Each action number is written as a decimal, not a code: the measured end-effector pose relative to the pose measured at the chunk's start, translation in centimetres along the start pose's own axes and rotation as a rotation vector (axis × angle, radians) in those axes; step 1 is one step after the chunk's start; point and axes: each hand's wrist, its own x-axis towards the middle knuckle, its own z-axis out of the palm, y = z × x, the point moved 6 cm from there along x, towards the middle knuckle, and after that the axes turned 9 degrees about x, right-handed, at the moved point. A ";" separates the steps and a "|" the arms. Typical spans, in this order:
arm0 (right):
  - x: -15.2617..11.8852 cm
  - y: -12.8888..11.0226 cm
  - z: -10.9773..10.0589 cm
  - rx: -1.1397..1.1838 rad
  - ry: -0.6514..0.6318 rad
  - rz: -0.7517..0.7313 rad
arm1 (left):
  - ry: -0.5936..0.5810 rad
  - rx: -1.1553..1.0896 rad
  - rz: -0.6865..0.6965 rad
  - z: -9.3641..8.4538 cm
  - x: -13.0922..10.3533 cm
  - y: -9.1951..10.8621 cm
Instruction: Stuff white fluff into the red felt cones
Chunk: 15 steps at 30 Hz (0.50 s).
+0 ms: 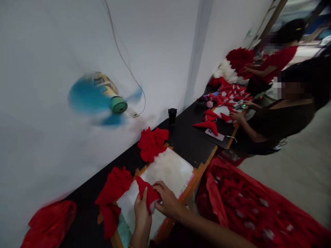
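A small red cone-shaped felt hat (148,191) with a whitish lower edge is held up over the white work sheet (129,201). My left hand (142,206) wraps around its near left side, thumb up along the fabric. On the other side, my right hand (167,198) grips the hat near its pale open edge, fingers curled over it. Whether fingertips are inside the opening is hidden. Just beyond the hands lies a heap of fluffy white stuffing (165,167). Red fabric pieces (115,186) are piled left of the sheet, with another red pile (152,141) behind.
A blue-bladed fan (119,104) spins by the wall. A black cup (172,116) stands at the table's back. To my right is a large red bag (248,203) full of red and white pieces. Two co-workers (287,120) sit farther along; a phone (214,134) lies near one.
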 end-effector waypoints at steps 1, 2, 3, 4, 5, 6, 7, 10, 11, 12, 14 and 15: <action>-0.2 0.3 -0.3 0.009 -0.006 0.017 | -0.019 0.005 -0.020 0.4 0.3 -0.4; -0.4 0.9 -0.8 0.021 0.005 0.039 | -0.057 0.012 -0.045 1.0 0.5 -0.9; -0.6 1.7 -1.3 0.034 0.032 0.068 | -0.110 0.019 -0.071 1.7 0.6 -1.5; -0.7 2.9 -1.9 0.052 0.065 0.113 | -0.174 0.034 -0.088 2.4 0.6 -2.0; -0.8 4.3 -2.7 0.080 0.101 0.176 | -0.229 0.046 -0.102 3.0 0.6 -2.5; -0.8 5.9 -3.7 0.115 0.137 0.254 | -0.264 0.051 -0.113 3.2 0.5 -3.0; -0.8 7.7 -4.9 0.167 0.167 0.347 | -0.278 0.053 -0.121 3.1 0.6 -3.5; 0.3 11.7 -11.8 0.291 0.362 0.537 | -0.262 0.062 -0.137 0.5 1.2 -4.5; 1.1 12.3 -15.1 0.322 0.453 0.544 | -0.258 0.067 -0.150 -0.9 1.7 -4.9; 2.1 12.6 -18.9 0.356 0.568 0.527 | -0.235 0.069 -0.158 -2.7 2.2 -5.2; 4.5 12.4 -27.2 0.362 0.793 0.476 | -0.180 0.074 -0.208 -6.5 3.1 -6.2; 6.0 12.1 -31.0 0.352 0.851 0.456 | -0.151 0.083 -0.254 -8.3 3.3 -6.9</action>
